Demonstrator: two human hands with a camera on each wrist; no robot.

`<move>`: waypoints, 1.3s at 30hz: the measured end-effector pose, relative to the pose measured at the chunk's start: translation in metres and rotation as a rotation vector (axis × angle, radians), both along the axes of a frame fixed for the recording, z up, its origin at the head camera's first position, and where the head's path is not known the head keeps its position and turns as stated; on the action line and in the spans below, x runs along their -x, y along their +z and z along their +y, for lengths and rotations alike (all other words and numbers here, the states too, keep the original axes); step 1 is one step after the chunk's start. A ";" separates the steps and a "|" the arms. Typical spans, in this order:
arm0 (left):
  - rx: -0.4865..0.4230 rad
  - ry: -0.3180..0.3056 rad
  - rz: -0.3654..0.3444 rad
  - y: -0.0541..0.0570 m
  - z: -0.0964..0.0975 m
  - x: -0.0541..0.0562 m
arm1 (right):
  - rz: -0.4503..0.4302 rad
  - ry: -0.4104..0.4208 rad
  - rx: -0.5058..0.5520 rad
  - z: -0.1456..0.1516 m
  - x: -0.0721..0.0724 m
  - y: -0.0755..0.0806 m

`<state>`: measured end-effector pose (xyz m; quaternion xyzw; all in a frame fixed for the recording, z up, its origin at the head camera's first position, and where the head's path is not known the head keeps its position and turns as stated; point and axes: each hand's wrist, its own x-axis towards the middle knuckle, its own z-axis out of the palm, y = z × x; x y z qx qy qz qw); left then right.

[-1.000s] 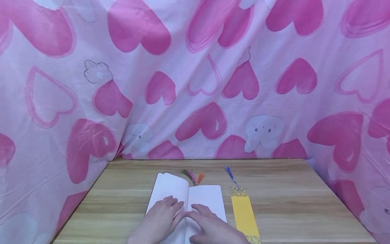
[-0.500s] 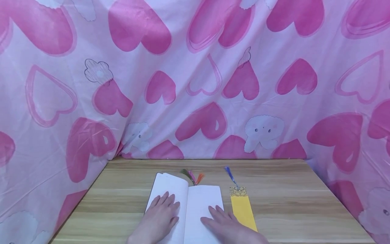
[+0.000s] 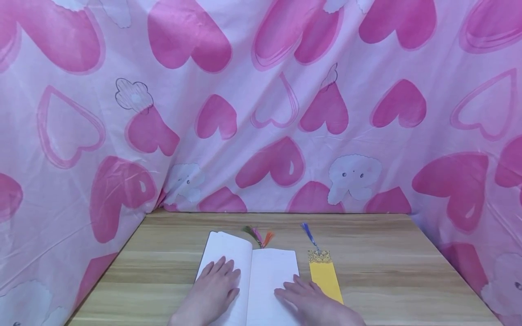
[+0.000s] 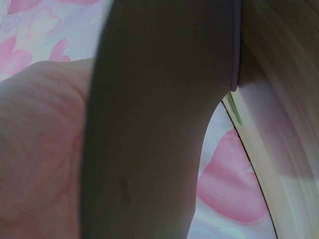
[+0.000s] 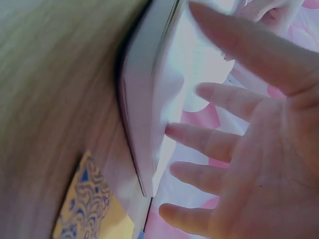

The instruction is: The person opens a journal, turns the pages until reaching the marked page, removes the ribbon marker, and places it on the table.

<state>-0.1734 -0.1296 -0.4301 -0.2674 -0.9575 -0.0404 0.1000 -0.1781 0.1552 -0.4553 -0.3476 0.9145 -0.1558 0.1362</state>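
Two grips, left hand and right hand, fingers apart over a book; head view alone shows the blue tassel.

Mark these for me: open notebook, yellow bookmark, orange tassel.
open notebook (image 3: 262, 276): head view, right-hand page, just beside the center fold.
yellow bookmark (image 3: 325, 277): head view, plain yellow body below the patterned end.
orange tassel (image 3: 267, 238): head view, the fringe.
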 end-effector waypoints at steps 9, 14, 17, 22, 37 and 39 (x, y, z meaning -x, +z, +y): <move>-0.002 0.010 -0.018 0.001 0.000 0.000 | 0.034 0.006 -0.005 0.000 -0.001 -0.002; 0.003 0.010 -0.017 0.001 0.000 0.000 | 0.094 0.053 -0.002 0.005 0.001 0.002; 0.005 0.014 -0.024 0.002 0.000 0.000 | 0.106 0.065 0.010 0.005 0.001 0.003; 0.005 0.014 -0.030 0.003 0.000 0.000 | 0.172 0.043 0.060 0.003 0.000 0.006; 0.008 0.016 -0.040 0.002 0.000 -0.001 | 0.258 -0.302 0.426 -0.018 -0.001 0.005; 0.005 0.015 -0.039 0.002 0.000 -0.001 | 0.168 -0.371 0.494 -0.024 0.000 0.005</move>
